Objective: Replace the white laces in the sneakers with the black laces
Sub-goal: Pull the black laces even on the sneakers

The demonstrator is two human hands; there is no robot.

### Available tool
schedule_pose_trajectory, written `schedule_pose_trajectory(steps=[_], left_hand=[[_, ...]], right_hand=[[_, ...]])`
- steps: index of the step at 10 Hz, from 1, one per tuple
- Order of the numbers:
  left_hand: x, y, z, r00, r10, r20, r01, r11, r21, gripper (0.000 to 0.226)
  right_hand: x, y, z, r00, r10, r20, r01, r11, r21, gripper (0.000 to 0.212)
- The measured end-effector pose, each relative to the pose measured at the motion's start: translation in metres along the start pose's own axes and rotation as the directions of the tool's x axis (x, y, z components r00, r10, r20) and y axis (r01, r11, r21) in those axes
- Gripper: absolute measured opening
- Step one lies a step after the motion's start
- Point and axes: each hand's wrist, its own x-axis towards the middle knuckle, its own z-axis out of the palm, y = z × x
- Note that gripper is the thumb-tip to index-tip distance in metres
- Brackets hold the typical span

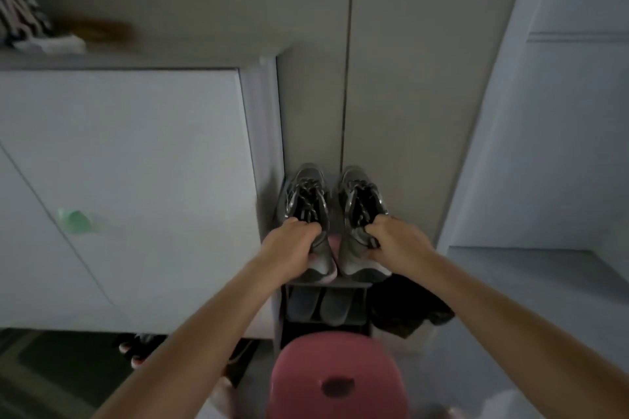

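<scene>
Two grey sneakers sit side by side on the top shelf of a narrow dark shoe rack (326,284), toes toward the wall. My left hand (289,247) grips the heel end of the left sneaker (308,196), fingers curled into its opening. My right hand (396,243) grips the heel end of the right sneaker (360,197) the same way. Laces criss-cross both sneakers; they look dark with lighter strands, and the dim light hides their true colour. No loose laces are in sight.
A pink round stool (337,378) stands just in front of the rack. More shoes (321,306) lie on the lower shelf. A white cabinet (136,180) is on the left, a white door frame (510,146) on the right, dark cloth (408,309) beside the rack.
</scene>
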Motion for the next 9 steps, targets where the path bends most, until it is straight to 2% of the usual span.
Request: schedule_pose_trajectory(steps=[3,4,6,7,8,9], left_hand=[[0.117,-0.043,-0.014,0.993,-0.058,0.107,0.062,0.997,-0.038,0.016],[0.135,-0.053,-0.004,0.987,-0.057,0.148,0.063,0.997,-0.04,0.014],[0.157,-0.065,0.008,0.966,-0.064,0.252,0.075,0.996,-0.038,0.027],[0.158,-0.064,0.009,0.948,-0.069,0.31,0.072,0.997,-0.001,0.031],[0.158,-0.066,0.011,0.953,-0.082,0.29,0.087,0.996,-0.006,0.035],[0.143,-0.061,0.015,0.976,-0.113,0.184,0.126,0.99,-0.06,0.045]], right_hand=[[0.122,0.029,-0.001,0.996,0.079,0.042,-0.081,0.996,0.045,0.044],[0.145,0.033,0.006,0.994,0.071,0.083,-0.075,0.996,0.043,0.045],[0.171,0.038,0.01,0.984,0.007,0.179,-0.013,0.999,0.035,0.045],[0.169,0.037,0.014,0.984,0.02,0.176,-0.017,1.0,-0.018,0.049],[0.166,0.035,0.019,0.991,0.017,0.133,-0.013,0.999,-0.029,0.048],[0.155,0.034,0.021,0.997,0.04,0.061,-0.042,0.998,0.04,0.055]])
